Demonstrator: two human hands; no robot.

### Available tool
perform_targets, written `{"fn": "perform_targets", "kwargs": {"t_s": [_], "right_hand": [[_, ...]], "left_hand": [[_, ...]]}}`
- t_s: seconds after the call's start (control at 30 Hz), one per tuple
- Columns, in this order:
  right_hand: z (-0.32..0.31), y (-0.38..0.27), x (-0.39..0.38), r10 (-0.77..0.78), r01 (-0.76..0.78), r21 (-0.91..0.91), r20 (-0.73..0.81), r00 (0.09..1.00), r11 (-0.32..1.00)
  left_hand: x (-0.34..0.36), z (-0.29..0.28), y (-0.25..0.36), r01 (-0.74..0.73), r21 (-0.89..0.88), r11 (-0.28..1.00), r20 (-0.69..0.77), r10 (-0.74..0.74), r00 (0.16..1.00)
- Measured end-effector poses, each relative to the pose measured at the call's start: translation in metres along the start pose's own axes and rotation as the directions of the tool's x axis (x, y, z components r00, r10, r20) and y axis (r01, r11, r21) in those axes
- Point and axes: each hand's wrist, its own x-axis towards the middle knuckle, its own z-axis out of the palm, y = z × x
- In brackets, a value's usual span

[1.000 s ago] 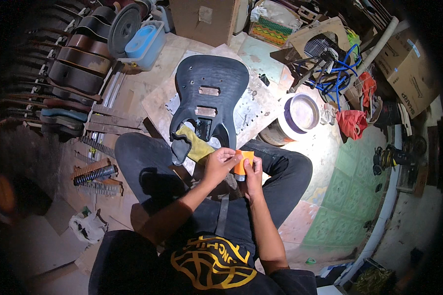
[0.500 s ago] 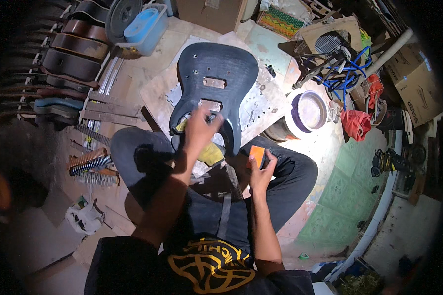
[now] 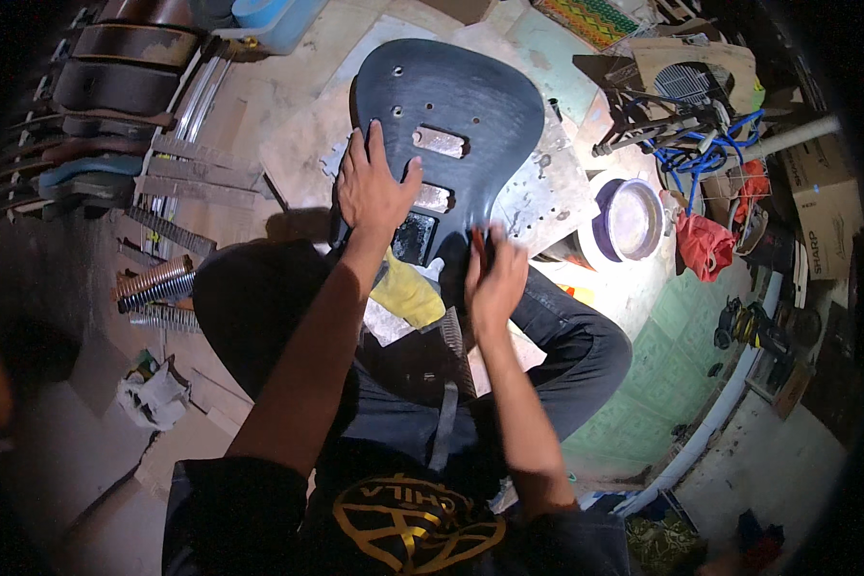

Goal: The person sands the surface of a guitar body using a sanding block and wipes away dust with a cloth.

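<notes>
A dark grey electric guitar body (image 3: 494, 91) lies flat with its horned end toward me, its cavities and drilled holes facing up. My left hand (image 3: 370, 192) rests on its left side, fingers stretched out flat. My right hand (image 3: 499, 283) is closed at the lower right horn, around an orange block (image 3: 478, 240) of which only a thin edge shows between the fingers. A yellow cloth (image 3: 408, 293) lies just below the body, between my legs.
A pale board (image 3: 557, 197) lies under the guitar body. At right stands a round tub (image 3: 632, 221), near a red cloth bag (image 3: 706, 245) and tangled blue cord (image 3: 686, 158). Several guitar bodies (image 3: 115, 91) are racked at far left; clamp-like ribbed tools (image 3: 154, 288) lie below them.
My left hand has moved up from the lower cavity and now lies flat on the guitar body. My right hand has brought the orange block from above my thigh to the right horn.
</notes>
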Motion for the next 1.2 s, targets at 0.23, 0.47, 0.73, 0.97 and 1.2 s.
{"fn": "perform_targets", "kwargs": {"t_s": [0.23,0.47,0.73,0.97,1.2], "right_hand": [[0.0,0.022,-0.011,-0.193,0.187,0.122,0.035,0.981,0.975],[0.01,0.016,0.025,-0.212,0.203,0.086,0.108,0.971,0.975],[0.021,0.001,0.059,-0.191,0.189,0.021,0.099,0.977,0.982],[0.022,0.013,0.046,-0.215,0.215,0.007,0.099,0.972,0.976],[0.003,0.017,0.004,-0.208,0.203,0.061,0.1,0.973,0.977]], "left_hand": [[0.016,0.003,-0.001,0.148,0.041,0.988,-0.042,-0.146,0.988],[0.013,0.016,-0.003,0.087,0.027,0.996,-0.039,-0.085,0.996],[0.011,0.018,-0.001,0.099,0.023,0.995,-0.05,-0.098,0.994],[0.01,0.016,-0.001,0.089,0.01,0.996,-0.04,-0.089,0.995],[0.011,0.008,0.003,0.107,0.033,0.994,0.007,-0.108,0.994]]}}
